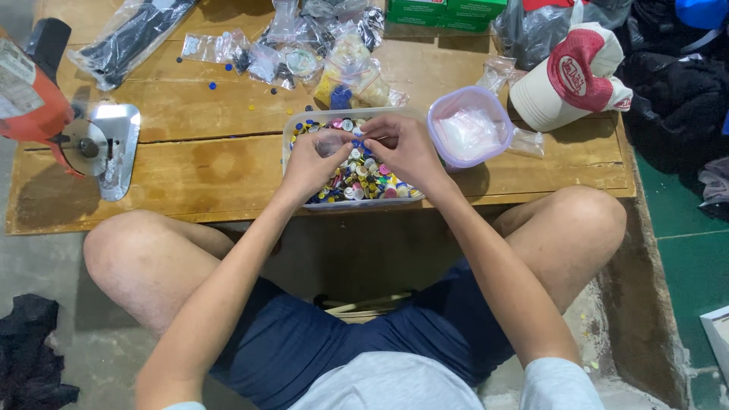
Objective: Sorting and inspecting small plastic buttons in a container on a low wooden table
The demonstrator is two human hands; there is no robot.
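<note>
Seated figure sorting small parts at a low wooden plank table (197,163): the left hand (311,163) and right hand (402,148) meet over a clear rectangular plastic tub (292,125) of mixed coloured buttons (364,178), fingertips pinched together on what appears to be one small pale piece, too small to identify. The step in hand seems to be picking and separating single pieces. A round lilac-rimmed plastic container (468,127) stands just right of the tub; a fine, steady pinch seems required.
</note>
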